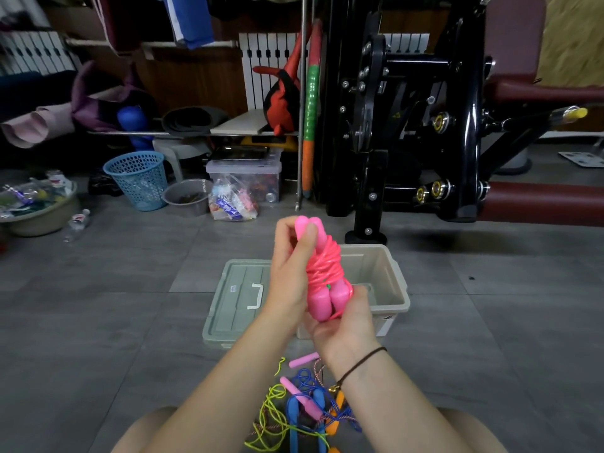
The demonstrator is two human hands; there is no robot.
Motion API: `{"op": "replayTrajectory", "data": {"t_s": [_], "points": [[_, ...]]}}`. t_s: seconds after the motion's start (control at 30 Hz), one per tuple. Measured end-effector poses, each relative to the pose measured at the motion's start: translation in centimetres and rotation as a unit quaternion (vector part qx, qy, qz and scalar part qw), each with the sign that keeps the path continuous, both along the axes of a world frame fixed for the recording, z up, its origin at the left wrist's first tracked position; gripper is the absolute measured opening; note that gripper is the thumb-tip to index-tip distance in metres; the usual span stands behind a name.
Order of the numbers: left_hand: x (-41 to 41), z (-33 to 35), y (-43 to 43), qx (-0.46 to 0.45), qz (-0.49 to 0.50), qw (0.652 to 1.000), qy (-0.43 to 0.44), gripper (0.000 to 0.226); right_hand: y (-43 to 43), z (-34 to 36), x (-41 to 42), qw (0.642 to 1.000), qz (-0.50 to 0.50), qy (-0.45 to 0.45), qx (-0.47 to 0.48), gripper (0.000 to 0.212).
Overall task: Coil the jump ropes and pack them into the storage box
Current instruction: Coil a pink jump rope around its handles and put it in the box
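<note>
A pink jump rope (323,273) is wound into a tight bundle around its two pink handles, held upright above the open beige storage box (389,282). My left hand (291,273) grips the bundle's upper part, thumb near the handle tops. My right hand (346,318) cups and holds the lower handle ends from below. The box's lid (235,299) lies flat on the floor to the left of the box. A tangle of loose jump ropes (304,410), blue, yellow, orange and pink, lies on the floor between my knees.
A black weight machine (408,125) stands right behind the box. A blue mesh basket (139,178), a grey bowl (186,196), a clear bin (245,178) and a plastic bag (233,201) line the back. A basin (39,210) and bottle (76,223) sit at the left.
</note>
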State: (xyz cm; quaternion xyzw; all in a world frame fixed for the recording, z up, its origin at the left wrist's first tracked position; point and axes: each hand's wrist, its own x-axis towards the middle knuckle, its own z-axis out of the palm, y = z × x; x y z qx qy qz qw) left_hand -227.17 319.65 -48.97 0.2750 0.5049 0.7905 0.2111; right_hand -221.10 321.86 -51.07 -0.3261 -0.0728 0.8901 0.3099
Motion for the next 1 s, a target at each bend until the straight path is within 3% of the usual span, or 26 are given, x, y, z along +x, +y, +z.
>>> {"op": "replayTrajectory", "data": {"t_s": [0.1,0.23,0.37,0.47,0.57,0.7,0.8,0.93,1.0], "points": [[0.0,-0.2,0.2,0.011,0.013,0.998,-0.059,0.011,0.7,-0.3,0.2,0.999,0.015,0.008,0.033,0.034],[-1.2,-0.5,0.3,0.051,0.014,0.978,-0.201,0.006,0.5,-0.7,1.3,0.988,0.109,-0.042,0.100,0.045],[-4.1,0.3,-0.4,0.095,-0.033,0.919,-0.380,0.011,1.2,1.1,2.9,0.912,0.245,-0.087,0.317,0.036],[-4.5,0.1,-0.7,0.119,-0.028,0.901,-0.416,0.030,2.4,2.0,4.1,0.865,0.297,-0.077,0.396,0.038],[-4.1,-0.2,-0.6,0.107,-0.027,0.908,-0.405,0.020,2.9,1.9,5.1,0.872,0.287,-0.056,0.392,0.048],[-2.9,-0.3,-0.1,0.112,-0.074,0.911,-0.391,0.009,3.1,1.1,6.0,0.926,0.200,-0.024,0.319,0.059],[-2.2,-0.4,-0.2,0.117,-0.146,0.916,-0.354,0.016,3.8,1.1,6.5,0.955,0.128,-0.057,0.262,0.047],[-1.5,-0.3,-0.8,-0.063,-0.168,0.973,-0.144,0.023,5.6,0.7,7.2,0.971,-0.014,-0.128,0.204,0.040],[-1.1,-0.8,-1.1,-0.172,-0.131,0.976,-0.033,0.027,6.3,0.6,7.7,0.962,-0.048,-0.184,0.196,0.028]]}}
